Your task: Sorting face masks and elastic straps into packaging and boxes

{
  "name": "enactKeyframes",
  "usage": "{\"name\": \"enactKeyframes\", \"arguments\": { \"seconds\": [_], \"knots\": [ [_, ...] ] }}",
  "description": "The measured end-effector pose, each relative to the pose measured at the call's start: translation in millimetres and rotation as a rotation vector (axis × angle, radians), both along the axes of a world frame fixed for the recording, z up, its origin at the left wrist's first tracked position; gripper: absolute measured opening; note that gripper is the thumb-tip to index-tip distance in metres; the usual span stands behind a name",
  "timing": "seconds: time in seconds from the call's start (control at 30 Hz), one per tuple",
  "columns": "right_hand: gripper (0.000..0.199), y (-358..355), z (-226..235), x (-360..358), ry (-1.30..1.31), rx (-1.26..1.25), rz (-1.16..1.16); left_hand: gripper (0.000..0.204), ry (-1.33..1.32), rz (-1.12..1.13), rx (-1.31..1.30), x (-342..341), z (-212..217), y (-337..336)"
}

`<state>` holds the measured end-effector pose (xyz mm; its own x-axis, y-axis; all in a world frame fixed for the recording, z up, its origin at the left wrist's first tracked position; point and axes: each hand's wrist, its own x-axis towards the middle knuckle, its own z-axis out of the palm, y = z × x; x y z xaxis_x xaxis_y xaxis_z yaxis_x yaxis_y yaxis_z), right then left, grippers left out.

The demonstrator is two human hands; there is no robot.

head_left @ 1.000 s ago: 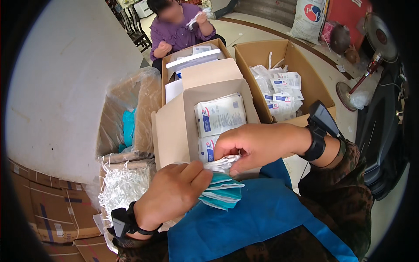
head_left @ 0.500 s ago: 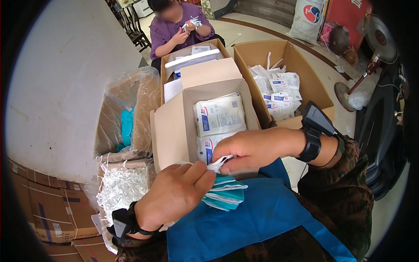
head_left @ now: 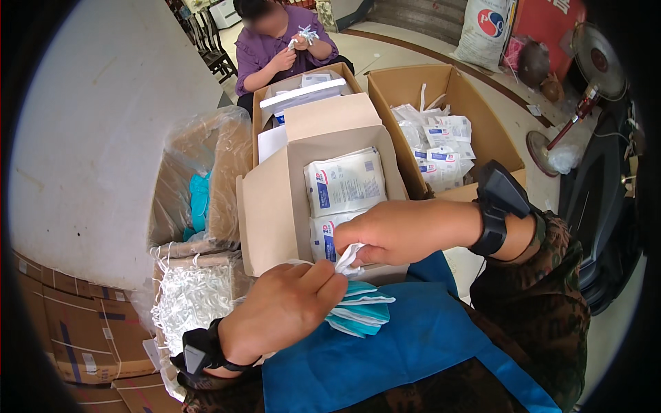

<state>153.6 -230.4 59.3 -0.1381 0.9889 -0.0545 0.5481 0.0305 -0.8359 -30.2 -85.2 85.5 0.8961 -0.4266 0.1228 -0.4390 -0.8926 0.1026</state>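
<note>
Over my lap, my left hand [head_left: 286,299] is closed around the top of a fanned stack of teal-and-white face masks [head_left: 359,311], with the layered edges hanging below its fingers. My right hand [head_left: 399,230] pinches a bunched white strap [head_left: 349,257] that rises from my left hand's grip; the fingertips are partly hidden. Just beyond both hands stands an open carton [head_left: 275,206] holding flat white packets [head_left: 344,182] with blue and red print. My right hand covers part of the nearer packets. A blue apron [head_left: 413,344] lies under the masks.
To the right, a brown carton [head_left: 496,124] holds loose packets. On the left are a plastic-lined box [head_left: 165,199] with teal pieces and a heap of white straps [head_left: 193,296]. Opposite, a person in purple [head_left: 289,41] handles white strands. A fan [head_left: 599,62] stands far right.
My left hand has shifted slightly right, carrying the masks along. The white strap between my hands now stands more upright. My right hand has barely moved.
</note>
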Motion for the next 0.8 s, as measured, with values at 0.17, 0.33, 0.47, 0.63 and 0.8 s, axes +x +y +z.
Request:
{"name": "enactKeyframes", "arguments": {
  "seconds": [0.17, 0.33, 0.47, 0.63, 0.8],
  "knots": [
    [0.016, 0, 5, -3, -0.371, 0.079, 0.048, 0.015, 0.011, 0.008, -0.017, -2, -3, 2],
    [0.014, 0, 9, -9, -0.268, -0.096, -0.051, 0.037, 0.029, 0.013, -0.046, -1, -9, 9],
    [0.016, 2, 8, -9, -0.301, -0.141, -0.041, 0.016, -0.018, 0.014, -0.050, -1, -5, 7],
    [0.019, 2, -14, 0, -0.209, 0.022, 0.002, 0.016, -0.011, 0.019, -0.055, 0, -3, 7],
    [0.020, 6, -3, 1, 0.167, -0.231, -0.040, 0.015, -0.013, 0.033, -0.053, -1, -5, 8]
  ]
}}
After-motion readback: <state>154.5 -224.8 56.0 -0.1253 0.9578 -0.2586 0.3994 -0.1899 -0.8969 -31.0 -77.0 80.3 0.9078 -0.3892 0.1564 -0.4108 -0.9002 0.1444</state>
